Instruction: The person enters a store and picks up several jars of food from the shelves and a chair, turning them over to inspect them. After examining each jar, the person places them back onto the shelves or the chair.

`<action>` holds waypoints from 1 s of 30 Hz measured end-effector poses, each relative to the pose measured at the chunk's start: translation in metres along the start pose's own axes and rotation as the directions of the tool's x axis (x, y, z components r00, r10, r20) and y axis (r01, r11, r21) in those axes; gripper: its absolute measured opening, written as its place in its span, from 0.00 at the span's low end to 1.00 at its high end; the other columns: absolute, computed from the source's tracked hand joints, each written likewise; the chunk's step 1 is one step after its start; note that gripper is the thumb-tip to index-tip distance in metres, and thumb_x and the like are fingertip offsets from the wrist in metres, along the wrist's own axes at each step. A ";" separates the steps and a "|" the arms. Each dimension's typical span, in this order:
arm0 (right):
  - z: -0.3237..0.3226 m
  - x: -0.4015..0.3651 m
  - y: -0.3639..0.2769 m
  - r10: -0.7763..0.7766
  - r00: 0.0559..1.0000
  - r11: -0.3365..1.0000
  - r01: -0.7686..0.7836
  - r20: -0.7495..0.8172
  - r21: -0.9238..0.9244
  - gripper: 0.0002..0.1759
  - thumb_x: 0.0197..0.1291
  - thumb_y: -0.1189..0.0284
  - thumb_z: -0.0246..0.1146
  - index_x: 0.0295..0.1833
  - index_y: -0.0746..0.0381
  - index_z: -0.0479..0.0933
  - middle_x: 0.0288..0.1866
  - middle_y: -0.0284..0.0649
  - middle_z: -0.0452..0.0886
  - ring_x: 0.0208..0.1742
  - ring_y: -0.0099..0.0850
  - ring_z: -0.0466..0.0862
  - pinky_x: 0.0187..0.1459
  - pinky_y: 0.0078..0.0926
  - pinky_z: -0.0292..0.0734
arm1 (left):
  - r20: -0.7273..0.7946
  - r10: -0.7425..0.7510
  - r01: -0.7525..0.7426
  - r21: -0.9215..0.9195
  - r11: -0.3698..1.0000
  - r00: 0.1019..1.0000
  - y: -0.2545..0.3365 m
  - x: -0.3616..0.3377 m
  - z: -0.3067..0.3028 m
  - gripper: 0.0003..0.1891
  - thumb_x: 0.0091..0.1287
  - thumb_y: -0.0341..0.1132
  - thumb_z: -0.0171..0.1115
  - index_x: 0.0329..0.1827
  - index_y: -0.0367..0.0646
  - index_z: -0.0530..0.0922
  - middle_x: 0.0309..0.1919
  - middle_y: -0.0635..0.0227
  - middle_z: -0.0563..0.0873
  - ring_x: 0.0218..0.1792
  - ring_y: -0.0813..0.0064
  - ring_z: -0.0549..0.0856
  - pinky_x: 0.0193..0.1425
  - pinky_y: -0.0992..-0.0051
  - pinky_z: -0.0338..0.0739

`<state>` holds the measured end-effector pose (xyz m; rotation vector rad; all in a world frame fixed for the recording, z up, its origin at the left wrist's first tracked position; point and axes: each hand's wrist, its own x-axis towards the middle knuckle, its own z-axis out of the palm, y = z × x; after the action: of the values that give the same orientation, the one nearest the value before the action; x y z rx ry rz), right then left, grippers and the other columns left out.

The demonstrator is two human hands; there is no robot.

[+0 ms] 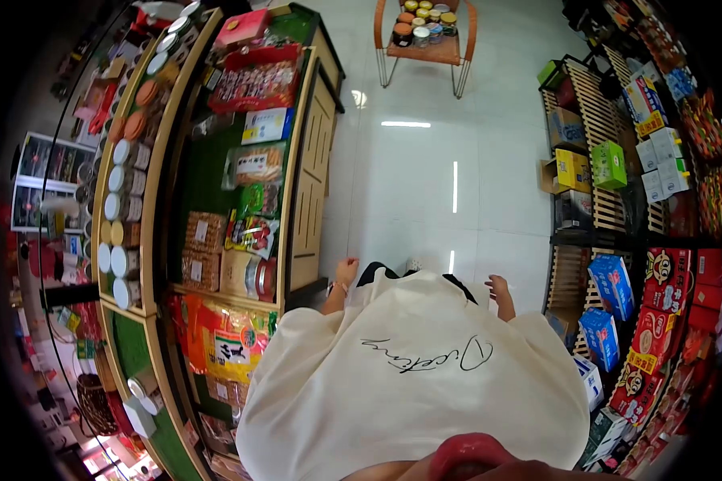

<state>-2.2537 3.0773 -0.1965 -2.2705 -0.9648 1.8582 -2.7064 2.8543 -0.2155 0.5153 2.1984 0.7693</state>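
My left hand (346, 271) hangs low beside my body, near the wooden cabinet front of the left shelf. Its fingers are loosely bent, and I see nothing in them. A band circles that wrist. On the other side, my right hand (499, 289) hangs apart from the right-hand shelves, fingers slightly spread and holding nothing. Between the hands, my loose cream shirt (425, 385) with dark script fills the lower view. Neither hand touches any goods.
Left shelves carry lidded jars (124, 204), a red box of packets (257, 78) and yellow bags (229, 337). Ahead, a chair (425, 50) holds several jars on the tiled floor (409, 176). Slatted racks (598, 104) on the right hold blue boxes (612, 287) and red cartons (667, 280).
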 end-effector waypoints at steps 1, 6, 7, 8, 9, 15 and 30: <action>0.002 0.006 -0.015 -0.010 1.000 1.000 0.010 0.014 0.018 0.24 0.56 0.58 0.56 0.57 0.57 0.69 0.47 0.41 0.80 0.39 0.33 0.78 0.42 0.39 0.70 | 0.012 -0.030 0.030 -0.012 0.999 0.999 0.003 0.005 0.004 0.17 0.60 0.42 0.57 0.44 0.39 0.82 0.38 0.57 0.86 0.42 0.63 0.85 0.47 0.69 0.76; 0.021 0.045 -0.066 -0.040 0.999 0.999 0.041 0.037 -0.028 0.22 0.57 0.57 0.57 0.55 0.54 0.70 0.45 0.38 0.80 0.37 0.31 0.78 0.37 0.34 0.70 | 0.106 -0.147 0.123 0.204 0.971 0.983 0.004 0.039 -0.012 0.19 0.58 0.44 0.57 0.45 0.40 0.82 0.42 0.54 0.85 0.47 0.58 0.83 0.52 0.67 0.75; 0.026 0.051 -0.074 -0.027 0.999 0.999 0.028 0.036 -0.037 0.22 0.57 0.57 0.57 0.55 0.54 0.70 0.45 0.38 0.80 0.37 0.31 0.78 0.36 0.34 0.70 | 0.101 -0.165 0.139 0.227 0.964 0.981 -0.011 0.056 -0.013 0.19 0.58 0.44 0.57 0.46 0.40 0.82 0.42 0.54 0.85 0.48 0.57 0.83 0.53 0.67 0.74; 0.032 0.055 -0.084 -0.015 0.999 0.999 0.016 0.037 -0.050 0.22 0.57 0.57 0.57 0.54 0.54 0.70 0.44 0.38 0.80 0.36 0.31 0.78 0.36 0.34 0.70 | 0.094 -0.184 0.156 0.248 0.956 0.978 -0.029 0.078 -0.014 0.20 0.58 0.44 0.57 0.46 0.40 0.82 0.43 0.53 0.85 0.48 0.57 0.83 0.54 0.66 0.74; 0.036 0.060 -0.092 -0.008 0.999 0.997 0.011 0.045 -0.073 0.21 0.57 0.58 0.57 0.54 0.54 0.70 0.43 0.38 0.80 0.35 0.30 0.78 0.34 0.33 0.69 | 0.086 -0.205 0.176 0.266 0.948 0.975 -0.032 0.098 -0.014 0.20 0.57 0.44 0.57 0.46 0.40 0.82 0.43 0.52 0.84 0.49 0.56 0.82 0.54 0.66 0.74; 0.035 0.091 -0.151 0.077 0.996 0.992 -0.072 0.051 -0.102 0.22 0.56 0.59 0.58 0.55 0.57 0.71 0.43 0.40 0.81 0.36 0.35 0.79 0.37 0.38 0.72 | 0.066 -0.266 0.248 0.206 0.947 0.962 0.084 0.175 -0.041 0.21 0.58 0.44 0.56 0.46 0.37 0.81 0.44 0.49 0.84 0.50 0.53 0.81 0.55 0.67 0.73; 0.105 0.148 -0.462 -0.318 0.947 0.939 0.321 -0.043 0.125 0.20 0.59 0.58 0.57 0.53 0.55 0.73 0.40 0.37 0.81 0.34 0.27 0.79 0.33 0.27 0.73 | 0.253 0.264 -0.298 0.103 0.949 0.931 0.405 0.449 -0.010 0.18 0.61 0.41 0.55 0.45 0.36 0.80 0.40 0.52 0.85 0.45 0.59 0.83 0.50 0.68 0.75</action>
<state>-2.5335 3.4854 -0.1624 -1.9208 -1.0969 1.6998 -2.9546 3.4040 -0.1718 0.9613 1.9866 0.6626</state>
